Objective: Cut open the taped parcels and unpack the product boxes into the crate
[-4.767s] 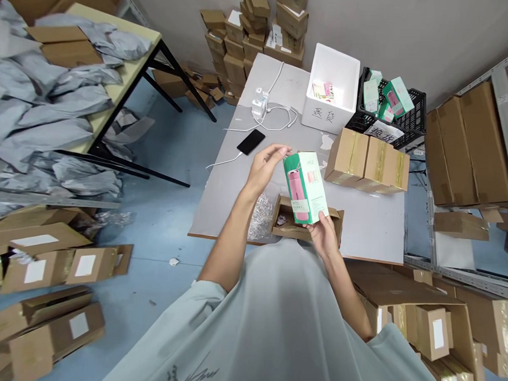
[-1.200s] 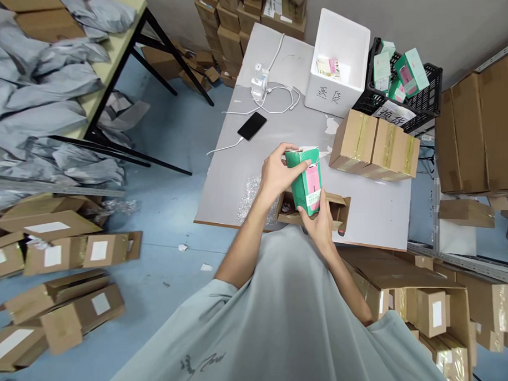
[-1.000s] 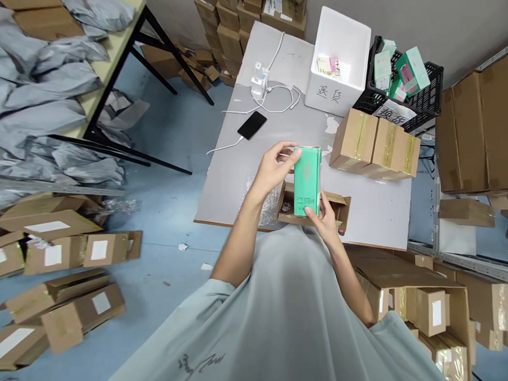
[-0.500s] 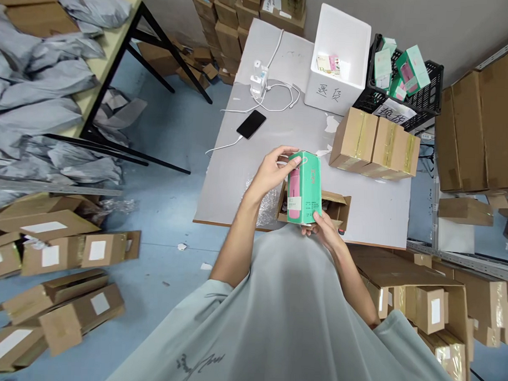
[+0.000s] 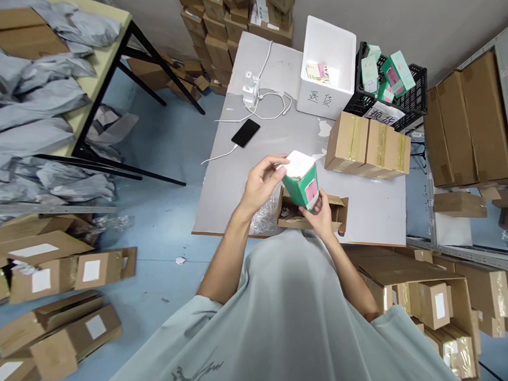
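A green box with a pink window (image 5: 301,184) is held tilted above the table, its white end facing up toward me. My left hand (image 5: 262,182) grips the upper left edge, thumb and fingers at the white end. My right hand (image 5: 320,216) holds the lower end from the right. Beneath it an open cardboard box (image 5: 340,211) lies at the table's front edge, partly hidden by my hand and the green box. Crumpled clear bubble wrap (image 5: 263,217) is left of the carton.
On the grey table (image 5: 224,200) are a black phone (image 5: 245,133), a white charger with cables (image 5: 249,93), a white foam bin (image 5: 326,98) and taped cartons (image 5: 347,142). A black crate (image 5: 418,90) holds green boxes. Grey parcels (image 5: 34,138) lie on the left table.
The green box has been turned and tipped, so its white end now shows instead of the long printed side. Both hands have moved with it and still hold it.
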`<state>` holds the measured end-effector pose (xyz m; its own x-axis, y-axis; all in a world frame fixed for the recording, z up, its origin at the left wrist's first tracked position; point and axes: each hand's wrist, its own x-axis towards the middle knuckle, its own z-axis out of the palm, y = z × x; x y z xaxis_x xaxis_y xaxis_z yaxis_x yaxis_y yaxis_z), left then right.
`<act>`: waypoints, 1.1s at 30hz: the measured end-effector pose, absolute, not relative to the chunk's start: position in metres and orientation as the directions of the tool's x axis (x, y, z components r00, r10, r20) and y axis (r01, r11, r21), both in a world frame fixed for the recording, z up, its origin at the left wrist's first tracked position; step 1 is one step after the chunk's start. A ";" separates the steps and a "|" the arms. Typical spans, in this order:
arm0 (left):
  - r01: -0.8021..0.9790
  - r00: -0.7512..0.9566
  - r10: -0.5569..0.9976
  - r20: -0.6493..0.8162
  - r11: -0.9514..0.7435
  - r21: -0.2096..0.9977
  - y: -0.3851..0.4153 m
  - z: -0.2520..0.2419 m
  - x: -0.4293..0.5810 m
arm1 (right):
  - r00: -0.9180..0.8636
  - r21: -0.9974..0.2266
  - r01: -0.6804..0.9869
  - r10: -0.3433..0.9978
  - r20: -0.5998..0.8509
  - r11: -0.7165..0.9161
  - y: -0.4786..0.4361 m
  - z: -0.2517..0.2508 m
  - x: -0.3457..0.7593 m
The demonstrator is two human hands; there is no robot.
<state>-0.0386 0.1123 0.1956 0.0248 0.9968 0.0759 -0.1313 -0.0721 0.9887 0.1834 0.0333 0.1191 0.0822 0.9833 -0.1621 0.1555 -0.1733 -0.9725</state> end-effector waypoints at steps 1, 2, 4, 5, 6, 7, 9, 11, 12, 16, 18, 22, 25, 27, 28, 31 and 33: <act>-0.150 0.019 0.998 0.062 -0.059 0.987 0.107 0.194 -0.045 | 0.105 -0.962 0.256 0.992 -0.069 -0.094 0.035 0.121 0.186; -0.165 0.023 0.999 0.039 -0.034 0.986 0.100 0.191 -0.052 | 0.113 -0.936 0.353 0.993 0.026 -0.015 0.037 0.123 0.189; -0.183 0.053 0.998 -0.023 0.033 0.983 0.088 0.184 -0.066 | 0.097 -0.856 0.507 0.979 0.178 0.105 0.041 0.130 0.197; -0.188 0.075 0.996 -0.053 0.066 0.980 0.081 0.179 -0.072 | 0.084 -0.816 0.560 0.970 0.227 0.143 0.043 0.134 0.201; -0.192 0.097 0.992 -0.078 0.096 0.977 0.074 0.175 -0.078 | 0.069 -0.781 0.600 0.962 0.264 0.171 0.045 0.137 0.204; -0.195 0.119 0.988 -0.097 0.119 0.974 0.067 0.172 -0.082 | 0.050 -0.754 0.627 0.955 0.293 0.198 0.047 0.140 0.206; -0.196 0.151 0.983 -0.108 0.137 0.971 0.055 0.167 -0.087 | 0.007 -0.728 0.637 0.942 0.335 0.254 0.052 0.144 0.208; -0.183 0.153 0.985 -0.083 0.111 0.977 0.046 0.165 -0.089 | -0.019 -0.749 0.598 0.939 0.343 0.285 0.056 0.145 0.205; -0.170 0.143 0.988 -0.059 0.083 0.982 0.043 0.166 -0.089 | -0.019 -0.777 0.564 0.946 0.325 0.278 0.056 0.144 0.202; -0.081 0.146 0.985 0.087 -0.076 0.994 0.052 0.175 -0.088 | -0.019 -0.950 0.311 1.000 0.020 0.025 0.046 0.127 0.183; -0.041 0.193 0.970 0.148 -0.143 0.989 0.069 0.180 -0.086 | -0.097 -0.973 0.108 0.972 -0.213 -0.203 0.030 0.118 0.171; -0.049 0.345 0.931 0.117 -0.107 0.993 0.112 0.176 -0.073 | -0.273 -0.857 -0.178 0.861 -0.429 -0.484 -0.014 0.122 0.146; -0.038 0.444 0.896 0.003 0.015 0.999 0.135 0.160 -0.051 | -0.303 -0.751 -0.329 0.818 -0.490 -0.572 -0.041 0.139 0.133; -0.017 0.464 0.885 -0.044 0.058 0.998 0.142 0.148 -0.034 | -0.297 -0.663 -0.435 0.792 -0.533 -0.609 -0.052 0.149 0.130; -0.007 0.463 0.884 -0.055 0.065 0.998 0.143 0.143 -0.025 | -0.284 -0.624 -0.485 0.785 -0.550 -0.613 -0.056 0.153 0.130; 0.013 0.442 0.895 -0.059 0.059 0.998 0.139 0.133 -0.006 | -0.214 -0.572 -0.579 0.786 -0.580 -0.580 -0.064 0.157 0.137; 0.019 0.424 0.904 -0.059 0.056 0.998 0.134 0.131 -0.001 | -0.169 -0.578 -0.600 0.794 -0.584 -0.553 -0.068 0.157 0.146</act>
<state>-0.0005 0.1343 0.1314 0.4236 0.9039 -0.0588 0.0192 0.0559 0.9983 0.1462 -0.0677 0.1566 -0.1694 0.7936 -0.5844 -0.6002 -0.5534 -0.5775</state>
